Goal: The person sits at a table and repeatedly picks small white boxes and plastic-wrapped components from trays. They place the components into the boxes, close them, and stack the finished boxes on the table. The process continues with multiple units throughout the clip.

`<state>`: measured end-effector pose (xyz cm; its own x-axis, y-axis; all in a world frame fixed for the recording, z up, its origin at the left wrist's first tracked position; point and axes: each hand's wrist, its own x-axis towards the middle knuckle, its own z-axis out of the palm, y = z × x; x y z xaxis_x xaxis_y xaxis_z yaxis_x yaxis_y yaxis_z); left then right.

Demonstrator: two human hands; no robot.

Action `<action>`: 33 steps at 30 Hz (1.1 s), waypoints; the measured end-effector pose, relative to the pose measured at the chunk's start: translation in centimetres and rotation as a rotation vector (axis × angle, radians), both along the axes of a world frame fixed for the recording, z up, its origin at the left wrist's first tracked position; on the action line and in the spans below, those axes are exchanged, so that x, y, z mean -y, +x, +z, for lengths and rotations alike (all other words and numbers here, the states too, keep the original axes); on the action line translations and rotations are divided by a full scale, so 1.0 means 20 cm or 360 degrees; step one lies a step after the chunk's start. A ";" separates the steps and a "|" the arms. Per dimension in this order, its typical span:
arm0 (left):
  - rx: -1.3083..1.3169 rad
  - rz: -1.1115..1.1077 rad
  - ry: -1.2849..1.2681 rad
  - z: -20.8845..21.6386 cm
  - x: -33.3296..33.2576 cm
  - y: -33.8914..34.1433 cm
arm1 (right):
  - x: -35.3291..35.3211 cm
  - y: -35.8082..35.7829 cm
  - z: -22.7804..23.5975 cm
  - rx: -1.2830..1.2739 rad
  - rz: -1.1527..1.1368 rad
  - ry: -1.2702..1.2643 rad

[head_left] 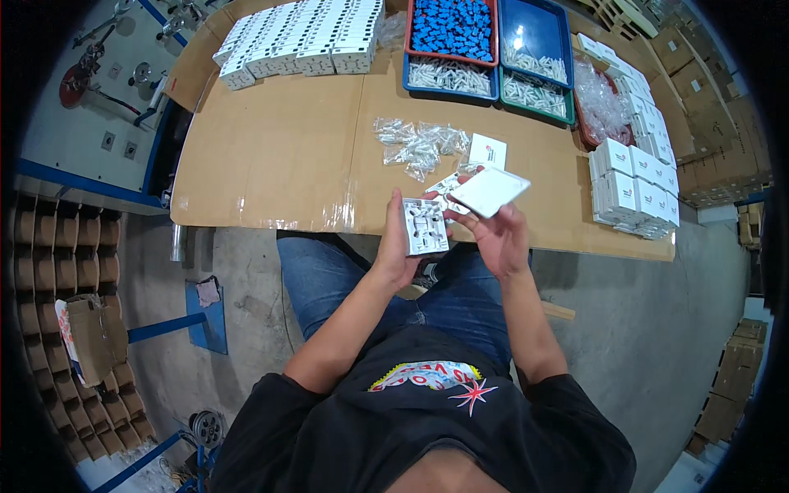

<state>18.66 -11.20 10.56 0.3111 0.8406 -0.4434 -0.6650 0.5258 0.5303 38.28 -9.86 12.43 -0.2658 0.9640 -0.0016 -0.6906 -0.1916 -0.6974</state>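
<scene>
My left hand (pixel 396 249) is closed round a small white square plastic housing (pixel 425 228), its inner side with moulded parts and dark spots facing up. Just to the right, my right hand (pixel 503 240) grips a smooth white square cover plate (pixel 491 192), tilted and apart from the housing. Beyond both hands, several small transparent bags of light-coloured parts (pixel 419 146) lie in a loose pile on the cardboard tabletop (pixel 279 156). A white printed card (pixel 487 151) lies beside them, and another printed white piece (pixel 445 187) is partly hidden behind my hands.
White units in rows (pixel 304 41) fill the far left. At the back stand a red tray of blue pieces (pixel 453 59) and blue and green trays (pixel 567 120) of white pieces. A red basket (pixel 585 131) holds transparent bags; stacked white boxes (pixel 616 195) stand right.
</scene>
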 end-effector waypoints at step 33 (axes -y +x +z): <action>-0.0042 0.0457 0.0336 0.16 0.05 -0.03 | 0.16 -0.34 0.10 0.1923 -0.0398 0.1033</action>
<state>17.98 -12.27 13.83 0.0396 0.9661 -0.2552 -0.7545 0.1964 0.6262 31.56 -13.12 14.45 -0.2431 0.9021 0.3566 0.4280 0.4296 -0.7951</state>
